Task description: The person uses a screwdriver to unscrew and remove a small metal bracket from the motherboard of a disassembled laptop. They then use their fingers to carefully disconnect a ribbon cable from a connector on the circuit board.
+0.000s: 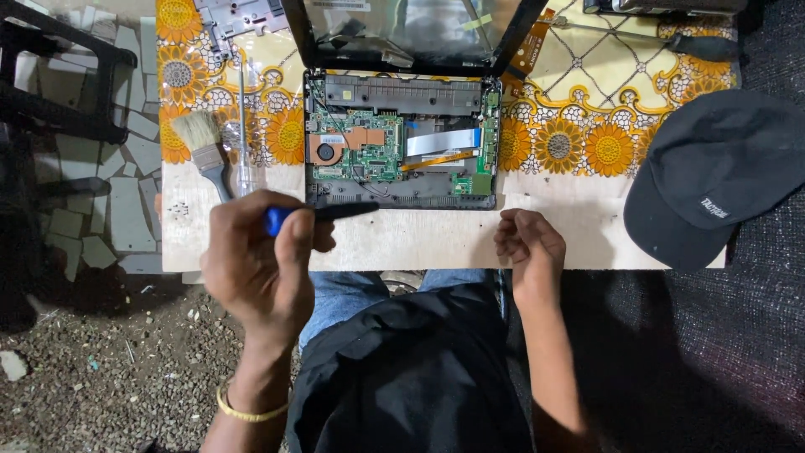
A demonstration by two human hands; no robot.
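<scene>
A table (579, 231) with a sunflower cloth fills the upper middle of the frame, and at its centre an opened laptop (402, 138) is laid with the board (356, 147) bared, a black cap (713, 176) at right and a brush (205, 151) at upper left. A screwdriver (323, 213) is gripped in the left hand (256, 260), its tip held over the laptop's near edge, while the right hand (528, 243) is rested loosely curled and empty on the table edge. The work is judged to be mid-disassembly, with the driver between screws; a screw on the board would have to be found and the tip seated squarely in it.
</scene>
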